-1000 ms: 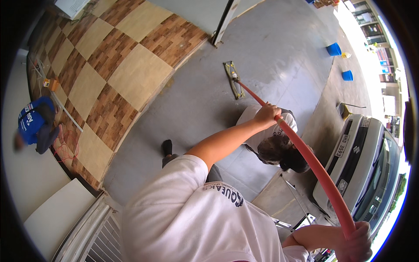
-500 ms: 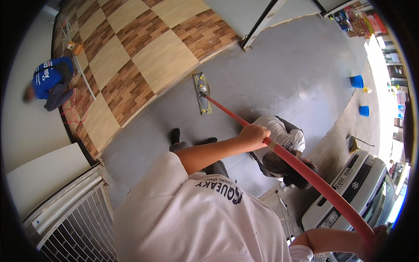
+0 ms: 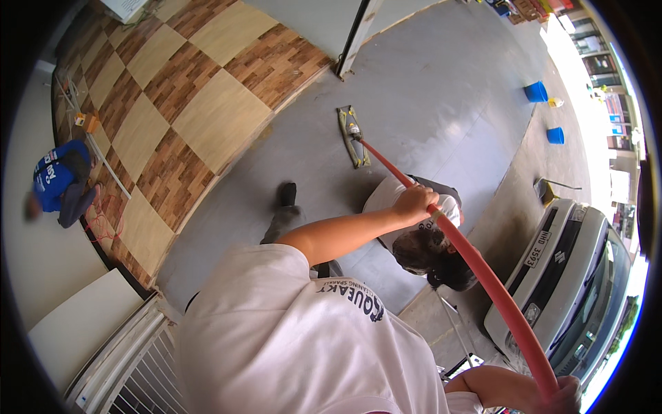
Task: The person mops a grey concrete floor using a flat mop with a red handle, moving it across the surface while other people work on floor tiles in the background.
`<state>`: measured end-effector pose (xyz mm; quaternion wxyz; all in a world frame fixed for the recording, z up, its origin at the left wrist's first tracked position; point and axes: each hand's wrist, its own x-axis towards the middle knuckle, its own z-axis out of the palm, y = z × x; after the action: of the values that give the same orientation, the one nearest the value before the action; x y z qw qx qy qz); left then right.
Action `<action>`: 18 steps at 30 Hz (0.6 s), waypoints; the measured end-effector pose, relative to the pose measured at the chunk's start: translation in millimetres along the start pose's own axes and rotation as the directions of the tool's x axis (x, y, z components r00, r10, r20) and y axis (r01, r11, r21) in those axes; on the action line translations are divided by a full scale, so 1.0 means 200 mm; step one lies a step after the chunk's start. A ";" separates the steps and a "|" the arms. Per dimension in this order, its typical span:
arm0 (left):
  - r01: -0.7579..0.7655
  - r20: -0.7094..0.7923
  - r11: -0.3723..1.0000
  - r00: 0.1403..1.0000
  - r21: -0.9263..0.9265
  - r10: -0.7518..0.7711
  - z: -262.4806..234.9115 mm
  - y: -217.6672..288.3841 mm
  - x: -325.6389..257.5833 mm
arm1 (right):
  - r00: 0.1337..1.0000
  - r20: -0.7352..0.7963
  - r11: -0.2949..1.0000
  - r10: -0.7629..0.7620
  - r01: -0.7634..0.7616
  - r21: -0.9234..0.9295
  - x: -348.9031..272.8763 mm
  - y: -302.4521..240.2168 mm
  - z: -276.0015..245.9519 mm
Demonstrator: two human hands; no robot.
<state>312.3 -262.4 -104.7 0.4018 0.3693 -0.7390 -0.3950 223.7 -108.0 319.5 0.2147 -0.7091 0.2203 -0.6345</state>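
A flat mop with a long red handle (image 3: 483,276) runs slantwise across the view. Its flat head (image 3: 354,136), edged in yellow-green, lies on the grey floor. My left hand (image 3: 416,204) is wrapped round the handle partway along, beside a pale band. Lower right, my right hand (image 3: 564,396) grips the handle close to its upper end, partly in shadow. Just beyond and beneath the handle, a person in a white shirt (image 3: 393,207) bends low; that person's hands are hidden.
Left of the grey floor (image 3: 276,152) is a checkered tiled floor (image 3: 221,103), where a person in blue (image 3: 58,176) crouches by red cord. A metal post (image 3: 355,41) stands at the tile edge. Right are two blue buckets (image 3: 536,92), a dustpan (image 3: 546,191) and a parked car (image 3: 552,276).
The mop head has moved right across the grey floor, away from the tile edge. Both hands keep their hold on the handle. The whole view has shifted, with the car now higher.
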 end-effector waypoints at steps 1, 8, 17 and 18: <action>0.019 0.039 1.000 0.999 -0.021 -0.018 0.03 -0.03 0.11 | 0.999 0.004 0.988 -0.051 0.050 0.144 -0.02 0.11 0.05; 0.222 -0.003 0.814 0.965 0.536 -0.262 0.09 -0.37 0.73 | 0.955 -0.284 0.940 0.085 -0.171 -0.294 -0.04 0.70 0.19; -0.037 0.912 0.934 -0.207 0.355 -0.355 -0.41 -0.83 -0.07 | 0.819 -0.573 0.894 -0.038 -0.228 -0.385 0.17 0.81 -0.18; 0.039 0.890 0.896 -0.146 0.441 -0.432 -0.50 -0.90 -0.08 | 0.816 -0.575 0.891 -0.050 -0.224 -0.395 0.17 0.80 -0.19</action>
<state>448.7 -352.1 -231.5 -0.4078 0.1360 -0.7526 -0.4988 182.5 -259.4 257.8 0.0001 -0.5049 0.4466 -0.7387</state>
